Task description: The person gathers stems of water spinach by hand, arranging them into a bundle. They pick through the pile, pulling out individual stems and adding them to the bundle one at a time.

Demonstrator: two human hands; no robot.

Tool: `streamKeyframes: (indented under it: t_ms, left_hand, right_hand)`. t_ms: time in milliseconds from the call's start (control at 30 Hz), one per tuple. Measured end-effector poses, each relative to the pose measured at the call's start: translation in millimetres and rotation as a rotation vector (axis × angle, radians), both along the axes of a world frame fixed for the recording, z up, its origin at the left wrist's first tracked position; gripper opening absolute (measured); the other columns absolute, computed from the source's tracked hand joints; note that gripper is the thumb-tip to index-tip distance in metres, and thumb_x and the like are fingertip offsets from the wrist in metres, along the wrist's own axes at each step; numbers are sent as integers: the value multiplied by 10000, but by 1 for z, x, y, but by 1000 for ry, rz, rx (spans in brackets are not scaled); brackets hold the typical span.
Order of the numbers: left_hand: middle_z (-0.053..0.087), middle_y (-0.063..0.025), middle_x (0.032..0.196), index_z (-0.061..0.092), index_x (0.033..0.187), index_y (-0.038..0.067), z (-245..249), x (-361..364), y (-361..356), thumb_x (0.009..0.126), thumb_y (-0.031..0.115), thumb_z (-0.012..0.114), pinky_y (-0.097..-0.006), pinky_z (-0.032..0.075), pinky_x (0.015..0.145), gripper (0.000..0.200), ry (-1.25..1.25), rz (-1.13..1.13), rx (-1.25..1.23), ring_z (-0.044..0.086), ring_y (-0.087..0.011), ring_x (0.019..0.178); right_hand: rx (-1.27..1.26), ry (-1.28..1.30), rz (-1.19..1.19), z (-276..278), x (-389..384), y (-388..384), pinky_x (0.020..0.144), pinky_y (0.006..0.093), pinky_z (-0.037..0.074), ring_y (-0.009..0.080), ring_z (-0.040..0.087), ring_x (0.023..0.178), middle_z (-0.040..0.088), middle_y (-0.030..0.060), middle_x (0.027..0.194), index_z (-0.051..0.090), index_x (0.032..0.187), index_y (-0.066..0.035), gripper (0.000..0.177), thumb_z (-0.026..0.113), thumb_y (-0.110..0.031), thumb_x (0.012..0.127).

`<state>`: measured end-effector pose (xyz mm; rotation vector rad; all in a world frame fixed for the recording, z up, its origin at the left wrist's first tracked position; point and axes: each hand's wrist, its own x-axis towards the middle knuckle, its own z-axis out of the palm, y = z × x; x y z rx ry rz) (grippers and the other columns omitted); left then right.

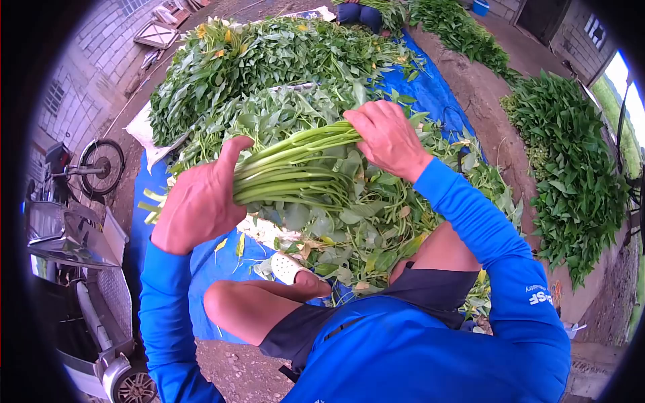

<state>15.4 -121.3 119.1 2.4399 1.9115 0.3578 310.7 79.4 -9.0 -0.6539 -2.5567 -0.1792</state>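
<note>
A bunch of long green leafy stems [295, 171] lies across in front of me, its pale cut ends pointing left. My left hand [201, 191] is wrapped round the bunch near those cut ends, thumb on top. At the upper right of the bunch, my right hand [390, 140] has its fingers closed on some of the stems. Leaves hang below and behind the bunch, mixing with the loose greens [376, 221] under it, so where the bunch ends at the leafy side is hard to make out.
A big heap of leafy greens [269, 60] covers the blue tarp [437, 87] ahead. More greens [564, 168] lie along the right. Another person [359, 15] sits at the far end. A motorcycle [101, 168] and a vehicle [87, 295] stand at left.
</note>
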Motion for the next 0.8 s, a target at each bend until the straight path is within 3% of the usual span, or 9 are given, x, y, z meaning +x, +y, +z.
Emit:
streamKeyframes:
  t_ms: [100, 133, 200, 300, 433, 500, 600, 667, 800]
  left_hand:
    - [697, -229, 828, 562, 1279, 61, 30, 23, -9, 708, 60, 761, -548, 526, 715, 604, -6, 11, -2, 687, -474, 822]
    - [701, -231, 831, 589, 1246, 52, 36, 27, -7, 709, 70, 759, -548, 529, 720, 564, 47, -5, -8, 689, -473, 825]
    - [689, -247, 804, 690, 1094, 21, 45, 30, 0, 658, 99, 762, -534, 532, 732, 448, 154, 83, -129, 690, -466, 842]
    - [690, -249, 792, 677, 975, 11, 45, 14, -2, 695, 118, 746, -555, 539, 730, 308, 265, 103, -236, 688, -473, 825]
    - [686, -243, 796, 698, 999, 5, 22, 3, 5, 660, 130, 772, -540, 541, 735, 369, 225, 116, -340, 683, -472, 836]
    - [691, -249, 810, 695, 1002, 0, 10, 10, 19, 671, 132, 776, -539, 545, 743, 365, 227, 79, -295, 686, -475, 851]
    - [704, -255, 836, 690, 1012, -5, -3, 29, 31, 694, 145, 787, -530, 554, 756, 365, 145, 18, -296, 703, -459, 852]
    - [710, -255, 846, 692, 1038, -3, -26, 19, 39, 708, 179, 808, -514, 559, 766, 394, 17, 18, -396, 713, -438, 844]
    - [750, -198, 884, 728, 1123, -3, -68, 10, 31, 751, 368, 906, -457, 573, 829, 555, -386, 115, -299, 742, -373, 886]
  right_hand:
    - [221, 398, 6, -43, 5, -9, 1048, 449, 463, 301, 552, 1290, 566, 94, 1396, 531, 1484, -97, 679, 724, -206, 843]
    - [33, 358, 100, -69, 0, -2, 1090, 443, 454, 291, 539, 1310, 561, 78, 1396, 539, 1478, -103, 665, 717, -215, 847]
    - [-36, 91, 191, -161, 6, 24, 1148, 474, 435, 317, 525, 1366, 561, 98, 1440, 543, 1505, -114, 730, 730, -184, 803]
    - [-649, -877, -380, -97, 21, 21, 1183, 482, 437, 381, 563, 1376, 600, 208, 1469, 579, 1499, -55, 732, 765, -197, 805]
    - [-766, 520, -102, 1, 23, 9, 1216, 452, 417, 429, 525, 1441, 509, 329, 1553, 513, 1525, 39, 823, 812, -390, 891]
    - [-605, 473, 253, 41, -14, -52, 1220, 452, 420, 403, 523, 1451, 550, 301, 1525, 476, 1548, 52, 1026, 919, -473, 786]
    - [-550, 283, 349, 15, -61, -80, 1008, 449, 561, 419, 694, 1178, 711, 294, 1211, 565, 1425, 31, 829, 883, -334, 752]
    - [-948, 80, 278, 0, -75, -62, 819, 456, 582, 371, 756, 890, 760, 205, 951, 660, 1217, -2, 540, 777, -176, 719]
    - [-772, -260, 316, 15, -83, -36, 759, 486, 558, 380, 723, 827, 739, 155, 861, 687, 1053, -78, 357, 756, -149, 710]
